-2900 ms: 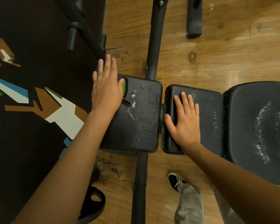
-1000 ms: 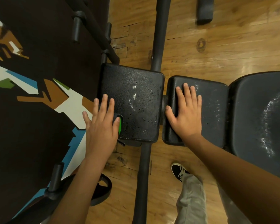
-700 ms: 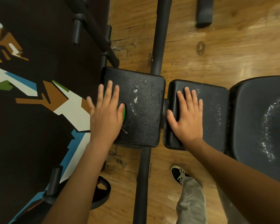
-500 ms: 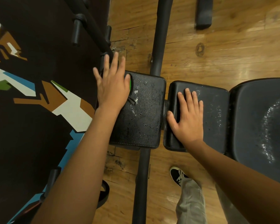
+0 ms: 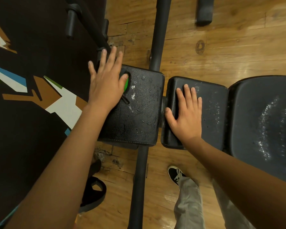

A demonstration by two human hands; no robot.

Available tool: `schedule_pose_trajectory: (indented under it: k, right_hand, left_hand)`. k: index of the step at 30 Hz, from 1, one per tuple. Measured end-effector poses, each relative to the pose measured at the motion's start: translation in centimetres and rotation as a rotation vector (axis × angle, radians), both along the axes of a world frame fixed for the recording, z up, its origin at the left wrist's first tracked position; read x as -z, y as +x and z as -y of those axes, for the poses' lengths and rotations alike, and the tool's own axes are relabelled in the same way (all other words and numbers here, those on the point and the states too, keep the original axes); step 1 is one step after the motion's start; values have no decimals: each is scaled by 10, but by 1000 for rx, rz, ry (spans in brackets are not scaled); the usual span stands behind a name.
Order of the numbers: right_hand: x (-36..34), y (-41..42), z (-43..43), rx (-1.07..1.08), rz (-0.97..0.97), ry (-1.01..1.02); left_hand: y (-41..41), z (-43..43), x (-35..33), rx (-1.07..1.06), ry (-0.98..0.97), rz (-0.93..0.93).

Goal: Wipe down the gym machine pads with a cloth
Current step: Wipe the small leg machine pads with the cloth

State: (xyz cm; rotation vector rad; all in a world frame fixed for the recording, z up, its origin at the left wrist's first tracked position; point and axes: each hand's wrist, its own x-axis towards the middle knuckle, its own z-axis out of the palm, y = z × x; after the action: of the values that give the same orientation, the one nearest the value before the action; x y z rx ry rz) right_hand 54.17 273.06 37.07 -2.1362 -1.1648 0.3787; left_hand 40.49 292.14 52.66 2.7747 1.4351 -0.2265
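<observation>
The green cloth [image 5: 126, 83] lies on the left pad [image 5: 139, 113], at the pad's 10 o'clock corner. Only a sliver of it shows. The left hand [image 5: 106, 81] covers the rest. This hand lies flat, fingers straight and spread, pressing the cloth to the pad without clenching; the fingertips overhang the pad's far edge. Droplets bead the left pad's surface.

At 3 o'clock from the left pad, across a narrow gap, sits the middle pad [image 5: 213, 109]. The right hand [image 5: 186, 114] rests palm-down on it, fingers extended, grasping nothing. Further toward 3 o'clock is the large seat pad [image 5: 262, 123], streaked with wet marks.

A black frame bar [image 5: 158, 38] runs from 12 to 6 o'clock beneath the pads. A patterned dark mat [image 5: 31, 47] lies at 9 o'clock, on the wooden floor [image 5: 221, 47]. A shoe [image 5: 176, 174] stands at 6 o'clock.
</observation>
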Motion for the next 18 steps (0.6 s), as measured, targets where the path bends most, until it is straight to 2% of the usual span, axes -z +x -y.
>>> schedule_pose_trajectory:
  k: [4,12,18]
  right_hand:
    - [0,1,0,-5,-1,-6]
    - [-1,1,-1,-9,0,-21]
    - [-2,1,0,-9,-4,-15]
  left_hand:
    - [-22,23,0,-19,0,3]
    - [17,-12,8,38,9,-24]
    - [-23,37,7,10,17,-6]
